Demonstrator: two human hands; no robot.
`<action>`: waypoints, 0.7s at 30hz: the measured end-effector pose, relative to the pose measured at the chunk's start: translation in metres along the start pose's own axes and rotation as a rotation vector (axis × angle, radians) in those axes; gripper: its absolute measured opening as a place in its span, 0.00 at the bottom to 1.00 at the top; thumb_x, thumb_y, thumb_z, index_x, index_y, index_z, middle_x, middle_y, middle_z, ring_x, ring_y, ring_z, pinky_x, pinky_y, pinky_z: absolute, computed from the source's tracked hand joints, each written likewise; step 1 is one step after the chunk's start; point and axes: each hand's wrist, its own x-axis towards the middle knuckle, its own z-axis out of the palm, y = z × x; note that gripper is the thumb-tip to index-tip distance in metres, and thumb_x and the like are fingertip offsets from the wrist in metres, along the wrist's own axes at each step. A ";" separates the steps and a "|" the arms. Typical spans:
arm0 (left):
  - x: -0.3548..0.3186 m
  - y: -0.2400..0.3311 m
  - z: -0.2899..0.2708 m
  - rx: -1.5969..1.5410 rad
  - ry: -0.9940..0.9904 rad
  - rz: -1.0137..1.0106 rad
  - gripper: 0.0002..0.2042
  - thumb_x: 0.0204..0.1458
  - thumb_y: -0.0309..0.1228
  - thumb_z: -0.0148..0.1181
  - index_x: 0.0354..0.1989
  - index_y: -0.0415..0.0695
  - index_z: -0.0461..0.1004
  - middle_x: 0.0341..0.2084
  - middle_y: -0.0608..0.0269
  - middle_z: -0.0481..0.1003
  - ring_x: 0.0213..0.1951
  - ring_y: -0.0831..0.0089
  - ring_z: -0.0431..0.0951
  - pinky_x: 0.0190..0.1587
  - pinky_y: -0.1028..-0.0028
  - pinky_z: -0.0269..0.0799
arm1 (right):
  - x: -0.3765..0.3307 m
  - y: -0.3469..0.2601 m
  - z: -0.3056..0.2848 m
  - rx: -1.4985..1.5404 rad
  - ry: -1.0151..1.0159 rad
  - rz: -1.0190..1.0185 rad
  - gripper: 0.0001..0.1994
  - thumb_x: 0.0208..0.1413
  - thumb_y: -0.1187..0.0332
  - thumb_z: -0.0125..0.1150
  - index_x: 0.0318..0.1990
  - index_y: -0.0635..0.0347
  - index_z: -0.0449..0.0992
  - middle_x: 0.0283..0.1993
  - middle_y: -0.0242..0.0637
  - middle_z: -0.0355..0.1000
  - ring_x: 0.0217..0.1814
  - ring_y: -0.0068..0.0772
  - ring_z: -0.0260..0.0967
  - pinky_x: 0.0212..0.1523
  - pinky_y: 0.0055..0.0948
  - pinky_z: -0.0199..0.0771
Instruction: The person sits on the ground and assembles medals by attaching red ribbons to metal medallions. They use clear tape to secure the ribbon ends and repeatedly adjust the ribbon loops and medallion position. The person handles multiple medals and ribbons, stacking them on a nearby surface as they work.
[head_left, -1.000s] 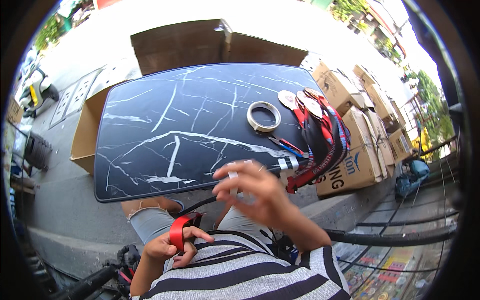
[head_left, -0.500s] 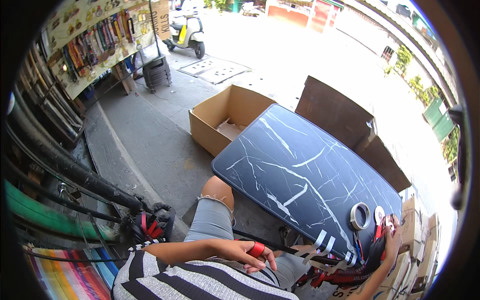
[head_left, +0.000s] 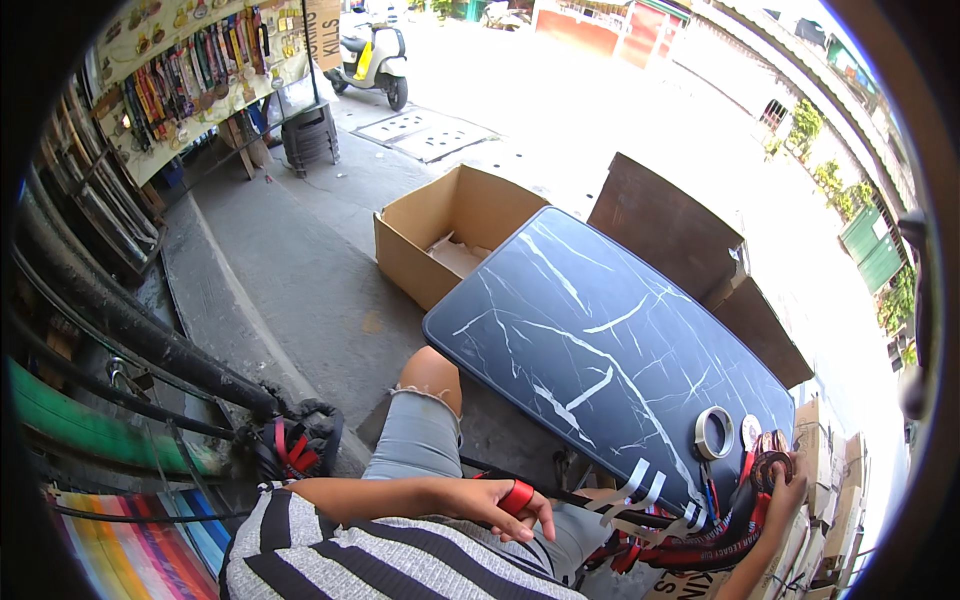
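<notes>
My left hand (head_left: 497,507) hangs loosely above my lap, its fingers slightly curled and apart. A shiny red band (head_left: 517,496) goes around its fingers. At the right end of the black marble-patterned table (head_left: 600,330), my right hand (head_left: 787,492) grips a dark, round medal (head_left: 770,468) at the table's edge. Red and black ribbons (head_left: 725,550) with white lettering hang below it and trail toward my lap. A roll of tape (head_left: 714,433) lies on the tabletop beside the medal, with pens (head_left: 710,488) close by. Strips of clear tape (head_left: 640,485) stick to the near edge.
An open cardboard box (head_left: 410,245) stands beyond the table, and a dark brown board (head_left: 660,225) behind it. Stacked cartons (head_left: 820,470) are at the right. Black pipes (head_left: 150,330) run along the left. A scooter (head_left: 375,65) is parked at the back near a ribbon display (head_left: 190,80).
My right hand has turned at the table's right end, and the dark medal now shows in its fingers. My left hand has hardly moved; the view has shifted slightly.
</notes>
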 end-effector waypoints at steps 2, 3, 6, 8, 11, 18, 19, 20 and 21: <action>0.002 -0.003 0.001 0.005 -0.021 -0.014 0.20 0.56 0.38 0.64 0.52 0.38 0.71 0.22 0.77 0.67 0.26 0.90 0.66 0.27 0.88 0.57 | -0.001 0.002 0.004 0.020 -0.001 -0.008 0.12 0.55 0.75 0.60 0.46 0.67 0.72 0.43 0.50 0.73 0.44 0.53 0.71 0.47 0.43 0.68; 0.002 -0.004 0.001 0.007 -0.028 -0.018 0.20 0.56 0.38 0.64 0.52 0.38 0.71 0.22 0.77 0.67 0.26 0.91 0.66 0.27 0.88 0.57 | -0.002 0.000 0.002 -0.051 0.030 0.018 0.11 0.55 0.75 0.60 0.45 0.67 0.72 0.42 0.50 0.73 0.44 0.53 0.71 0.46 0.44 0.68; 0.000 -0.006 0.001 -0.023 -0.036 -0.013 0.22 0.54 0.35 0.65 0.53 0.35 0.70 0.23 0.75 0.67 0.26 0.89 0.66 0.29 0.86 0.59 | -0.009 -0.023 -0.016 -0.117 0.081 0.039 0.09 0.56 0.74 0.59 0.43 0.67 0.71 0.39 0.51 0.74 0.43 0.56 0.72 0.44 0.46 0.68; -0.003 -0.006 0.001 -0.077 -0.033 0.024 0.19 0.57 0.37 0.62 0.51 0.35 0.72 0.20 0.76 0.67 0.24 0.89 0.66 0.28 0.87 0.58 | -0.021 -0.055 -0.044 -0.150 0.054 0.011 0.09 0.56 0.75 0.58 0.42 0.67 0.69 0.38 0.52 0.73 0.41 0.56 0.72 0.42 0.45 0.67; -0.003 -0.007 0.002 -0.157 -0.023 0.020 0.15 0.60 0.35 0.57 0.48 0.35 0.75 0.18 0.74 0.67 0.21 0.88 0.66 0.26 0.87 0.57 | -0.048 -0.122 -0.087 -0.115 -0.068 0.108 0.10 0.52 0.82 0.60 0.41 0.67 0.69 0.34 0.46 0.72 0.39 0.43 0.76 0.39 0.36 0.73; 0.019 -0.017 0.018 -0.035 -0.191 -0.167 0.15 0.59 0.35 0.61 0.49 0.39 0.77 0.29 0.74 0.76 0.31 0.89 0.71 0.33 0.86 0.61 | -0.106 -0.245 -0.107 0.748 -0.980 0.049 0.17 0.50 0.83 0.67 0.49 0.68 0.74 0.37 0.32 0.75 0.42 0.21 0.74 0.41 0.18 0.74; 0.020 -0.017 0.020 -0.001 -0.222 -0.144 0.15 0.58 0.35 0.61 0.49 0.39 0.77 0.30 0.73 0.77 0.32 0.88 0.71 0.34 0.86 0.62 | -0.108 -0.255 -0.096 0.836 -1.038 0.039 0.18 0.49 0.83 0.67 0.49 0.67 0.75 0.37 0.32 0.75 0.42 0.21 0.74 0.41 0.18 0.74; 0.020 -0.017 0.022 0.032 -0.251 -0.122 0.16 0.58 0.36 0.62 0.50 0.38 0.76 0.30 0.73 0.77 0.33 0.88 0.71 0.35 0.85 0.63 | -0.112 -0.265 -0.082 0.811 -0.931 -0.102 0.19 0.48 0.84 0.68 0.49 0.67 0.75 0.38 0.33 0.75 0.42 0.21 0.74 0.42 0.19 0.75; 0.020 -0.016 0.022 0.071 -0.276 -0.097 0.17 0.58 0.36 0.62 0.50 0.38 0.76 0.31 0.73 0.77 0.33 0.87 0.72 0.36 0.84 0.63 | -0.115 -0.274 -0.066 0.787 -0.821 -0.247 0.20 0.46 0.84 0.69 0.49 0.66 0.76 0.38 0.34 0.76 0.42 0.21 0.75 0.42 0.19 0.75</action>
